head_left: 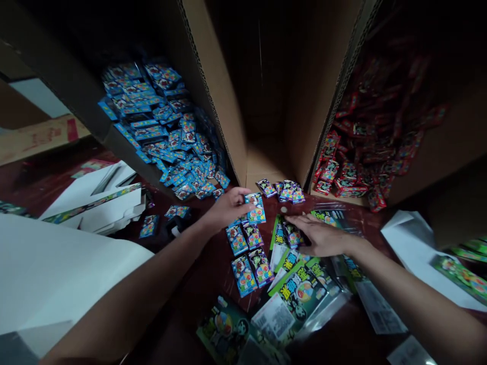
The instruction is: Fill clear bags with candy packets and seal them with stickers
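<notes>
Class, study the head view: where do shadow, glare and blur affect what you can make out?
In the head view, shadow swallows the middle carton's depths; in that view, the red packets darken and smear towards the back; there too, clear plastic catches a pale sheen.

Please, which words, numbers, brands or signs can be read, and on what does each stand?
"果" (probable): one end of the large lettering on the green bag; other characters blurred.
Too small: print on the bag's white label, blue packets and purple packets.
Too blurred or dark: red packets; red print on the left carton.
</notes>
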`<state>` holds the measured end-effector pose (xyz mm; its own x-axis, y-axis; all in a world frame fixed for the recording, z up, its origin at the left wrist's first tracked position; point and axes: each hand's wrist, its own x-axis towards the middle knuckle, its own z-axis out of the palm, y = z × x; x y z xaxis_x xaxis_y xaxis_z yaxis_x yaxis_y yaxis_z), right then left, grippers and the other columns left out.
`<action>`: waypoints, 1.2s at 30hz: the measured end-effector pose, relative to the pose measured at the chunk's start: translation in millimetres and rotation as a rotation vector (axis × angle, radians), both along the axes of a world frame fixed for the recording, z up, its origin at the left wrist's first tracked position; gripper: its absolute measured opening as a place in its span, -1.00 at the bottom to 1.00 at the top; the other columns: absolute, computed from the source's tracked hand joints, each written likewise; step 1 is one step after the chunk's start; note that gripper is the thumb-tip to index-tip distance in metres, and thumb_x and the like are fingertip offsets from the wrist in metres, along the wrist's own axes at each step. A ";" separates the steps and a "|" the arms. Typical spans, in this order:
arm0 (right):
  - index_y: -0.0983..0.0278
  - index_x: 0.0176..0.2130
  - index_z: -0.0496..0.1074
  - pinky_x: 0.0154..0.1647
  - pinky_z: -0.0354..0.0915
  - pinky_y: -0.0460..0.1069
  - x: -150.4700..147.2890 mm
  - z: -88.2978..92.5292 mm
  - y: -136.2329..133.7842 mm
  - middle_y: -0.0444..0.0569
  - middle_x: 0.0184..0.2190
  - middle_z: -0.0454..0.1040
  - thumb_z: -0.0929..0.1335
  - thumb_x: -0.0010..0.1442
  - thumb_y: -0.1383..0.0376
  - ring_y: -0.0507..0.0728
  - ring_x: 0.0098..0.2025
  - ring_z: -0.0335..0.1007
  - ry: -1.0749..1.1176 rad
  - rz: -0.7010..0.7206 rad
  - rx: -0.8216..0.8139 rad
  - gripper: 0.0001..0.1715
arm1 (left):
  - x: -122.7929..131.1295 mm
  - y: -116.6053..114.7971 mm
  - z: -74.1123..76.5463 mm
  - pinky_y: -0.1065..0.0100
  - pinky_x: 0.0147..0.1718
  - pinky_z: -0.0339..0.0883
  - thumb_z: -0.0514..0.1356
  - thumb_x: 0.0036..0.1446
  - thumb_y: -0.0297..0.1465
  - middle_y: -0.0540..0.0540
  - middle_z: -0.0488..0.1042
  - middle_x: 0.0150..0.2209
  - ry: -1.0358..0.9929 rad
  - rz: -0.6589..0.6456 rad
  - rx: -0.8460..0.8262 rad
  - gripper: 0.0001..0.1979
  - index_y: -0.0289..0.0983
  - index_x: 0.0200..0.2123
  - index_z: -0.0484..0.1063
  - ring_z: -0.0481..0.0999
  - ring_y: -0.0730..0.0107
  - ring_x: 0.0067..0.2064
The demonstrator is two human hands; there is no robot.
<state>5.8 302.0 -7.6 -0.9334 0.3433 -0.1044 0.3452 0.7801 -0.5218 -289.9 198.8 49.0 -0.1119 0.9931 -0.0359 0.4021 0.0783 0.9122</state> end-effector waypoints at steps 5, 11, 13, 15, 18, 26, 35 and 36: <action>0.33 0.40 0.01 0.29 0.04 0.35 -12.9 -6.3 13.9 0.26 0.26 0.24 0.46 0.09 0.01 0.42 0.27 0.15 0.076 -0.197 0.072 0.11 | 28.1 9.4 -22.7 0.22 0.08 0.32 0.13 0.25 -0.49 -0.10 0.51 -0.07 0.651 -0.228 0.297 -0.83 -0.21 -0.12 0.44 0.45 0.26 0.04; 0.29 0.41 -0.01 0.30 0.11 0.26 -22.1 -8.8 24.4 0.18 0.30 0.23 0.50 0.04 0.01 0.36 0.29 0.15 0.153 -0.173 0.053 0.17 | 24.5 21.5 -38.6 0.21 0.10 0.28 0.10 0.29 -0.50 -0.11 0.48 0.06 1.066 -0.475 0.318 -0.83 -0.22 -0.13 0.46 0.39 0.20 0.11; 0.31 0.40 0.01 0.32 0.11 0.24 -21.9 -9.5 26.8 0.17 0.31 0.22 0.50 0.06 0.02 0.35 0.30 0.14 0.173 -0.166 0.046 0.14 | 24.3 23.2 -35.5 0.19 0.19 0.21 0.13 0.22 -0.54 -0.11 0.45 0.13 1.055 -0.445 0.271 -0.83 -0.24 -0.15 0.45 0.37 0.20 0.16; 0.32 0.40 0.02 0.31 0.12 0.24 -20.1 -10.2 28.9 0.19 0.31 0.22 0.48 0.09 0.03 0.36 0.30 0.13 0.191 -0.178 0.045 0.09 | 28.9 23.4 -29.5 0.17 0.23 0.16 0.16 0.15 -0.53 -0.12 0.42 0.17 1.028 -0.377 0.193 -0.81 -0.24 -0.16 0.43 0.37 0.17 0.19; 0.32 0.41 -0.01 0.29 0.14 0.26 -17.2 -10.6 30.8 0.19 0.31 0.21 0.46 0.13 0.08 0.37 0.29 0.14 0.212 -0.206 0.047 0.06 | 44.0 26.4 -22.2 0.09 0.14 0.24 0.14 0.16 -0.47 -0.23 0.43 0.16 0.989 -0.195 0.072 -0.76 -0.26 -0.08 0.37 0.41 0.04 0.17; 0.23 0.44 -0.12 0.24 0.19 0.29 -9.7 -5.1 29.1 0.17 0.31 0.21 0.47 0.11 0.07 0.37 0.27 0.18 0.203 -0.224 0.056 0.14 | 72.9 61.6 -37.0 0.24 -0.35 0.46 0.23 0.15 -0.08 -0.14 0.54 -0.31 0.700 0.064 -0.229 -0.58 -0.24 -0.09 0.28 0.61 0.14 -0.31; 0.32 0.43 -0.04 0.24 0.25 0.24 -30.0 -15.3 34.8 0.22 0.26 0.30 0.50 0.04 0.13 0.38 0.27 0.21 0.115 -0.140 0.052 0.16 | 62.6 31.9 -36.3 0.20 -0.09 0.46 0.17 0.23 -0.24 -0.26 0.43 0.07 0.658 -0.030 -0.212 -0.70 -0.26 -0.03 0.35 0.60 0.18 -0.10; 0.33 0.43 -0.03 0.24 0.24 0.24 -36.1 -17.5 34.3 0.24 0.26 0.30 0.50 0.05 0.14 0.39 0.27 0.21 0.105 -0.133 0.061 0.15 | 59.1 28.2 -34.3 0.15 0.01 0.41 0.24 0.16 -0.25 -0.29 0.32 0.21 0.741 -0.089 -0.163 -0.63 -0.25 0.00 0.35 0.54 0.11 0.01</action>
<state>-30.3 336.2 -25.2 -0.8838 0.4675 0.0166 0.3937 0.7625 -0.5134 -230.7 227.0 14.6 -0.0835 0.9880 -0.1296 0.9156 0.1274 0.3813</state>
